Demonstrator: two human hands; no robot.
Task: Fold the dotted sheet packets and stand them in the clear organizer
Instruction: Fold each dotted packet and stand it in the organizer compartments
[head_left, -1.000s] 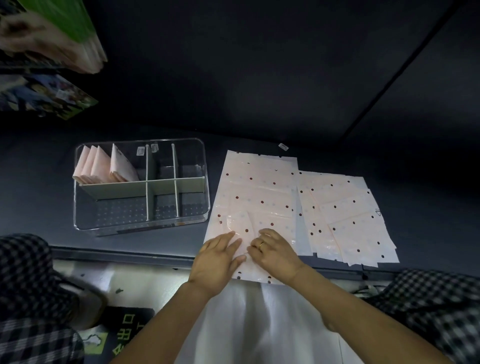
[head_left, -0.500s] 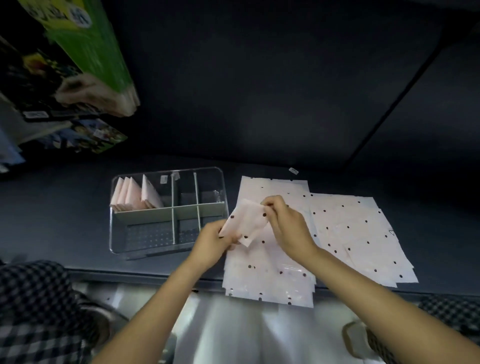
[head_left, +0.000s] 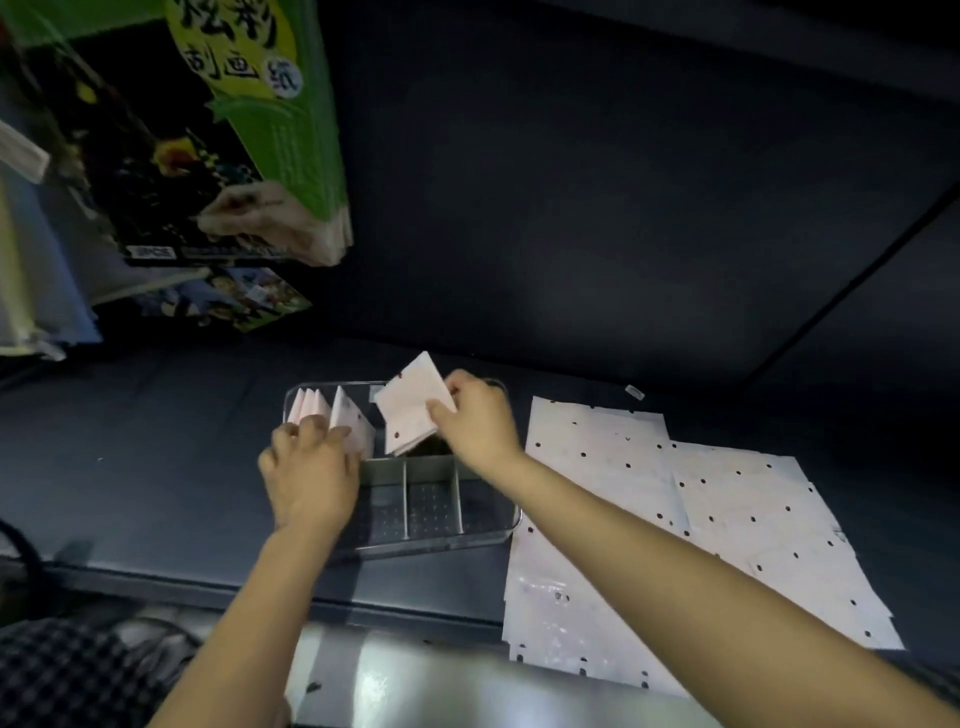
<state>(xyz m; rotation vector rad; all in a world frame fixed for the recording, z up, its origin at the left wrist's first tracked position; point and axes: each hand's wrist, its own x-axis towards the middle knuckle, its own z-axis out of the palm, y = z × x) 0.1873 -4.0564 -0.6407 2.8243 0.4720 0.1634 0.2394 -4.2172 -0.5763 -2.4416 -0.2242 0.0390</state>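
My right hand (head_left: 475, 421) grips a folded dotted packet (head_left: 413, 405) and holds it tilted over the back of the clear organizer (head_left: 498, 535). My left hand (head_left: 309, 473) rests its fingers against the folded packets (head_left: 337, 415) that stand in the organizer's back left compartment. Flat dotted sheet packets (head_left: 613, 467) lie in overlapping stacks on the dark table to the right of the organizer.
Green and dark printed packages (head_left: 218, 156) hang at the upper left above the table. A small white tag (head_left: 635, 392) lies behind the sheets. The table's front edge (head_left: 415, 613) runs below the organizer; checked cloth (head_left: 67, 675) shows at the lower left.
My right hand carried the folded packet left from above the sheets to over the organizer. My left hand let go of it and moved onto the standing packets.
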